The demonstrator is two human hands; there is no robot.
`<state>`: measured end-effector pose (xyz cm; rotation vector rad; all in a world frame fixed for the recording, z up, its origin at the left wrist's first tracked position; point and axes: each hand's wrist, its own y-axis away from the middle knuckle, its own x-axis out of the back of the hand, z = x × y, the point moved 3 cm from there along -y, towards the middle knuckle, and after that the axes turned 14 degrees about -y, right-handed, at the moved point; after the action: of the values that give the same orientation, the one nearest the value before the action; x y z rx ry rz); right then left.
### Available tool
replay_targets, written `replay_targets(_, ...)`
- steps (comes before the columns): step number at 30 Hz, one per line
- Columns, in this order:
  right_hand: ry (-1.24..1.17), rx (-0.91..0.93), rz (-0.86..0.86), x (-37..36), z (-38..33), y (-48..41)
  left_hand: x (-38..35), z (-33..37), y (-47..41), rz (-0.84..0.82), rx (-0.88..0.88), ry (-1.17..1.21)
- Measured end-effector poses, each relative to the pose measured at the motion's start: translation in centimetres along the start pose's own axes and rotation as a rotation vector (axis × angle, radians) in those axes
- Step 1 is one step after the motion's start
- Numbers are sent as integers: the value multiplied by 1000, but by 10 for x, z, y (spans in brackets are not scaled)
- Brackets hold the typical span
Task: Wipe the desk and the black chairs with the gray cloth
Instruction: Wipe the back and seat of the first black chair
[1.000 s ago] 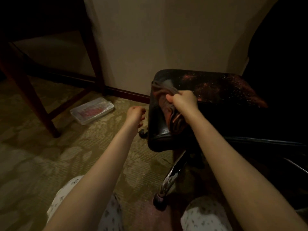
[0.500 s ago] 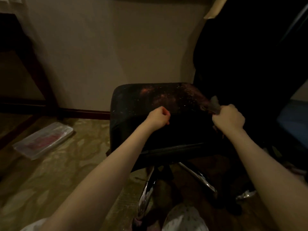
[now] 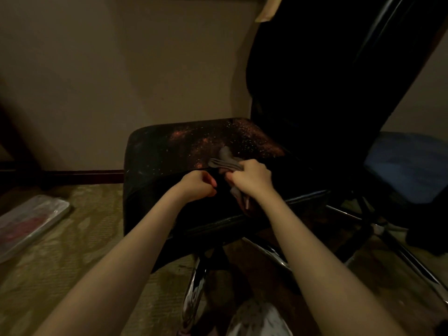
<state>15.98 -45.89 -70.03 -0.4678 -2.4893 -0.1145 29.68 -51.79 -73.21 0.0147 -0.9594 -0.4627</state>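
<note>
A clear tray (image 3: pixel 29 221) lies on the carpet at left. Over the black chair seat (image 3: pixel 169 151), the left hand (image 3: pixel 197 186) is curled into an empty fist. Just beside it, the right hand (image 3: pixel 252 179) clutches the bunched gray cloth (image 3: pixel 225 162) on the seat.

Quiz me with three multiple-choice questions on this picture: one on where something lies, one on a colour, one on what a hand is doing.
1. Where does the flat clear packet lie?
A. on a desk
B. on the carpet, left of the chair
C. in a hand

2. What colour is the cloth?
A. white
B. gray
C. yellow

3. What is the right hand doing?
A. hanging idle
B. resting flat on the carpet
C. gripping the cloth

Answers:
1 B: it rests on the patterned floor.
2 B: its folds look gray.
3 C: the hand is curled round the cloth.
</note>
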Motion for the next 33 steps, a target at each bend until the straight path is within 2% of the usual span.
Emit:
replay_targets(3, -434, -167, -47, -4, -1, -10, -2, 4, 2, 25, -15, -41)
replay_targets(5, -489, -178, 75, 12, 3, -19, -2, 5, 2, 6, -16, -57)
replay_targets(10, 42, -17, 386, 73, 17, -42, -1, 2, -1, -72, -22, -25)
replay_targets(12, 308, -3, 428, 84, 29, -55, 1, 1, -2, -80, -31, -15)
replay_targets(13, 407, -20, 418, 86, 37, -62, 6, 3, 1, -81, -43, -32)
replay_targets(15, 493, -98, 382, 87, 51, -75, 25, 0, 6, 2, -85, -255)
replay_targets(17, 498, -135, 368, 88, 57, -88, 45, -11, 12, 116, -75, -491)
replay_targets(19, 453, -131, 359, 88, 56, -104, 54, -32, 15, 122, 8, -592)
replay_targets(21, 400, -122, 344, 89, 57, -117, 50, -46, 14, 91, 65, -569)
replay_targets(25, 299, -160, 249, 90, 58, -134, 47, -49, 8, 108, 62, -527)
replay_targets(33, 164, -131, 136, 65, 40, -129, 38, -57, 18, 154, 104, -301)
